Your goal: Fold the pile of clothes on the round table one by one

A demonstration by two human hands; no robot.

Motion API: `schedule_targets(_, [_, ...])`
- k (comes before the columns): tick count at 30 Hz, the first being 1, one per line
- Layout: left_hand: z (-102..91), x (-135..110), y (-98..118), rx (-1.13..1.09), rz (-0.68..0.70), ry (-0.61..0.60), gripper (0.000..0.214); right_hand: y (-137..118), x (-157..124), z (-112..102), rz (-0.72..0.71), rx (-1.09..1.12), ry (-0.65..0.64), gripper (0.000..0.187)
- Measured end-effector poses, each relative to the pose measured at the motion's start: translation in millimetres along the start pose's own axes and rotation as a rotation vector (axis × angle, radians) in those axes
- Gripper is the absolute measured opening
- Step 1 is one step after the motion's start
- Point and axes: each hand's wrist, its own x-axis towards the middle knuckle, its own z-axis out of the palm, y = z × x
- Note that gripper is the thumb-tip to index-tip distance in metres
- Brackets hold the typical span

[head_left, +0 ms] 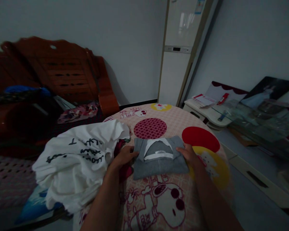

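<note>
A grey T-shirt (pixel 160 166), folded into a neat rectangle, lies on the round table with its white-trimmed collar facing up. My left hand (pixel 127 155) pinches the shirt's left edge. On the opposite side, my right hand (pixel 188 153) grips the right edge, thumb on top and the other fingers mostly hidden. Left of my left forearm, a white garment (pixel 74 160) with dark lettering lies in a loose heap, partly hanging over the table's edge. Some dark red cloth (pixel 125 173) shows between that heap and the grey shirt.
The table wears a pink patterned tablecloth (pixel 156 205) with cartoon figures. A carved wooden sofa (pixel 67 70) stands at the left, with cloth on its seat. Behind the table is a tall white air conditioner (pixel 174 73). To the right runs a low cabinet (pixel 245 170) with a glass shelf.
</note>
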Motion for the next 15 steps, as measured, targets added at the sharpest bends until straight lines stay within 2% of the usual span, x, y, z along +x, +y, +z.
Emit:
schedule_targets(3, [-0.4,10.2,23.0,0.323,0.058,0.169,0.013,-0.7,-9.4,-6.0,-0.034,0.055,0.080,0.035])
schedule_targets(6, [14.5,34.0,57.8,0.425,0.085,0.256,0.007,-0.6,-16.8,-18.7,-0.017,0.119,0.251,0.037])
schedule_targets(8, [34.2,56.2,81.7,0.350,0.094,0.274,0.011,0.4,-21.1,-30.9,0.012,0.124,0.420,0.038])
schedule_targets(11, [71.7,93.3,112.9,0.252,0.216,0.341,0.012,4.6,-26.1,-51.5,0.043,0.053,0.672,0.035])
schedule_targets(15, [118.5,138.7,156.0,0.238,0.383,0.402,0.011,14.0,-23.2,-76.5,0.034,0.045,0.863,0.039])
